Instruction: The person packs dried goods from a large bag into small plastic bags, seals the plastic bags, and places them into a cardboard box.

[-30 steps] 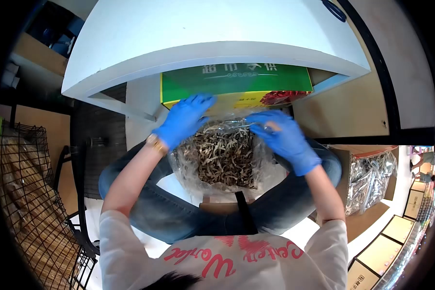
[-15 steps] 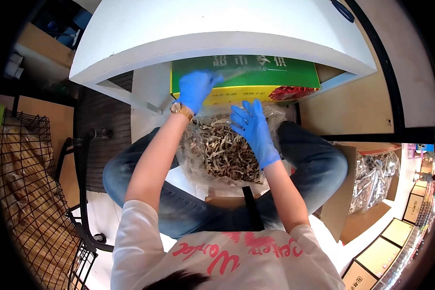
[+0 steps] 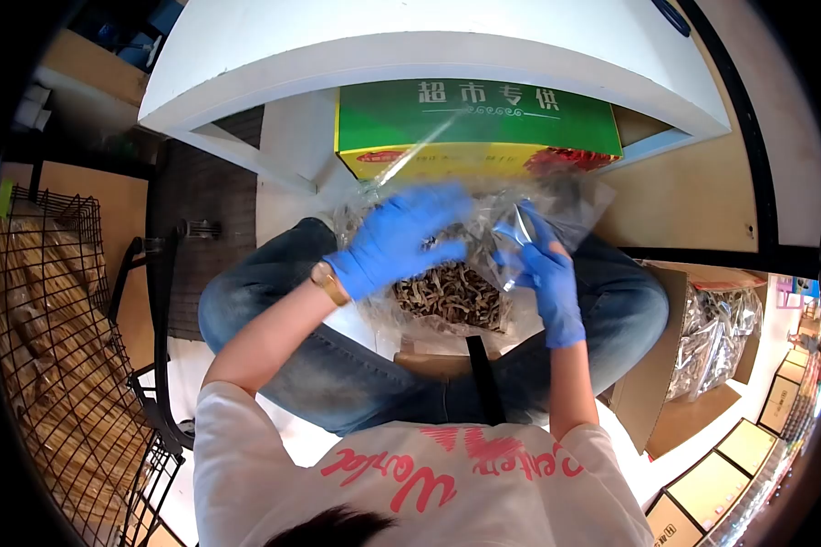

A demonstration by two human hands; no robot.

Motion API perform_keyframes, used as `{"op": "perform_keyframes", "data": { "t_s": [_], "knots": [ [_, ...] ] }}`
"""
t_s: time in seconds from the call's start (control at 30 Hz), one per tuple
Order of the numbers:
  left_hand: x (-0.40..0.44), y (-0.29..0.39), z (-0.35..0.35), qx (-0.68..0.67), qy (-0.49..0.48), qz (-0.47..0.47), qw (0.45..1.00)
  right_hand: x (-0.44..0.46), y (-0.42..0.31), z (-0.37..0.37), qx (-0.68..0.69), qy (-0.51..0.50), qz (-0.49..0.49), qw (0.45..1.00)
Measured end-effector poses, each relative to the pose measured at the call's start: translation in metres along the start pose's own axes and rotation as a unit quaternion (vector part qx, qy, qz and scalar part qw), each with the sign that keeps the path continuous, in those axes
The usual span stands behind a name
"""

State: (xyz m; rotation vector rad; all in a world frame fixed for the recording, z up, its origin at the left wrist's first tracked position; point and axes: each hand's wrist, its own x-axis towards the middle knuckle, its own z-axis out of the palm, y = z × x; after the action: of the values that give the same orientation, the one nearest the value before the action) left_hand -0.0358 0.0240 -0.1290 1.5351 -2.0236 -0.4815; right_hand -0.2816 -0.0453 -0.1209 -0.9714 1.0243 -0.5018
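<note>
My right hand [image 3: 547, 278], in a blue glove, grips a clear plastic bag [image 3: 579, 210] that spreads out above its fingers. My left hand [image 3: 401, 237], also gloved and with a gold watch at the wrist, is just left of it; the fingers are blurred but look spread, with the thumb apart and nothing visible in them. Below both hands, between my knees, dried brown strips [image 3: 452, 296] fill a large clear liner [image 3: 383, 319]. Part of the strips is hidden behind my left hand.
A green and yellow carton [image 3: 483, 132] stands beneath the white table [image 3: 429, 46] in front. On the left is a black wire basket [image 3: 64, 365] of long tan sticks. An open cardboard box [image 3: 652, 365] holding clear packets [image 3: 716, 337] stands at the right.
The clear bag now shows in my right hand, which has moved right and slightly down. My left hand has come down and right from the carton, over the strips.
</note>
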Motion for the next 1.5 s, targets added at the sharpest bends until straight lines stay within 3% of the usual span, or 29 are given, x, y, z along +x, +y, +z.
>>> {"op": "perform_keyframes", "data": {
  "t_s": [0.03, 0.1, 0.13, 0.17, 0.2, 0.23, 0.27, 0.3, 0.33, 0.37, 0.4, 0.5, 0.57, 0.6, 0.63, 0.67, 0.7, 0.77, 0.83, 0.9, 0.97, 1.1, 1.17, 1.2, 1.3, 1.43, 1.5],
  "knots": [
    [0.001, -0.01, -0.007, 0.033, 0.071, -0.046, 0.996, -0.008, -0.007, -0.009, -0.04, -0.004, 0.011, 0.999],
    [-0.004, -0.044, 0.009, 0.029, 0.228, -0.175, 0.957, -0.033, -0.016, -0.013, 0.01, -0.01, -0.007, 1.0],
    [-0.006, -0.054, 0.01, 0.029, 0.229, -0.178, 0.957, -0.038, -0.013, -0.024, -0.014, -0.053, -0.055, 0.997],
    [-0.009, -0.063, 0.011, -0.183, 0.174, -0.265, 0.931, -0.044, -0.01, -0.028, -0.015, -0.055, -0.054, 0.997],
    [-0.012, -0.066, 0.012, -0.385, 0.109, -0.337, 0.852, -0.051, -0.014, -0.028, 0.006, -0.057, -0.049, 0.997],
    [-0.01, -0.061, 0.002, -0.386, 0.11, -0.339, 0.851, -0.055, -0.02, -0.027, 0.027, -0.058, -0.044, 0.997],
    [-0.009, -0.055, -0.009, -0.404, 0.041, -0.362, 0.839, -0.056, -0.029, -0.04, 0.019, -0.075, 0.038, 0.996],
    [-0.007, -0.051, -0.015, -0.42, -0.029, -0.383, 0.822, -0.052, -0.02, -0.046, 0.02, -0.074, 0.04, 0.996],
    [-0.008, -0.05, -0.012, -0.475, 0.001, -0.347, 0.809, -0.044, -0.002, -0.051, -0.059, 0.053, -0.067, 0.995],
    [-0.011, -0.05, -0.013, -0.475, -0.001, -0.348, 0.808, -0.038, 0.01, -0.055, -0.137, 0.178, -0.171, 0.959],
    [-0.011, -0.041, -0.023, -0.427, -0.015, -0.349, 0.834, -0.035, -0.004, -0.028, -0.191, 0.252, -0.334, 0.888],
    [-0.012, -0.024, -0.032, -0.377, -0.052, -0.308, 0.872, -0.043, -0.009, -0.018, -0.312, 0.251, -0.341, 0.85],
    [-0.018, -0.009, -0.022, -0.456, -0.145, -0.291, 0.829, -0.052, 0.002, 0.009, -0.218, 0.171, -0.236, 0.931],
    [-0.019, -0.001, -0.016, -0.457, -0.151, -0.29, 0.827, -0.053, 0.006, 0.022, -0.164, 0.089, -0.21, 0.96],
    [-0.02, 0.008, -0.009, -0.42, -0.185, -0.241, 0.855, -0.059, 0.006, 0.038, -0.122, 0.044, -0.122, 0.984],
    [-0.021, 0.014, -0.003, -0.38, -0.214, -0.19, 0.879, -0.059, 0.017, 0.048, -0.083, 0.022, -0.073, 0.994],
    [-0.022, 0.021, -0.002, -0.383, -0.217, -0.189, 0.878, -0.058, 0.021, 0.058, -0.145, 0.02, -0.095, 0.985],
    [-0.021, 0.034, -0.006, -0.097, -0.268, -0.109, 0.952, -0.051, 0.029, 0.06, -0.266, 0.01, -0.048, 0.963],
    [-0.021, 0.039, -0.007, -0.067, -0.29, -0.14, 0.944, -0.045, 0.034, 0.061, -0.288, 0.008, -0.051, 0.956],
    [-0.028, 0.036, -0.002, -0.089, -0.271, -0.07, 0.956, -0.044, 0.04, 0.062, -0.31, 0.004, -0.053, 0.949],
    [-0.028, 0.042, -0.003, -0.094, -0.253, -0.073, 0.96, -0.043, 0.047, 0.062, -0.174, -0.024, -0.085, 0.981],
    [-0.032, 0.047, 0.007, -0.126, -0.188, -0.074, 0.971, -0.042, 0.052, 0.06, -0.094, -0.033, -0.056, 0.993],
    [-0.038, 0.038, 0.018, -0.166, -0.186, -0.087, 0.965, -0.046, 0.046, 0.059, 0.072, 0.002, 0.097, 0.993],
    [-0.038, 0.037, 0.02, -0.207, -0.185, -0.096, 0.956, -0.047, 0.044, 0.056, 0.084, 0.027, 0.128, 0.988],
    [-0.037, 0.044, 0.02, -0.289, -0.118, -0.116, 0.943, -0.049, 0.049, 0.051, 0.168, 0.038, 0.11, 0.979],
    [-0.041, 0.053, 0.028, -0.284, -0.082, -0.106, 0.95, -0.06, 0.058, 0.037, 0.104, 0.046, 0.083, 0.99],
    [-0.04, 0.062, 0.031, -0.161, -0.06, -0.058, 0.983, -0.063, 0.062, 0.027, -0.05, 0.013, 0.03, 0.998]
  ]
}}
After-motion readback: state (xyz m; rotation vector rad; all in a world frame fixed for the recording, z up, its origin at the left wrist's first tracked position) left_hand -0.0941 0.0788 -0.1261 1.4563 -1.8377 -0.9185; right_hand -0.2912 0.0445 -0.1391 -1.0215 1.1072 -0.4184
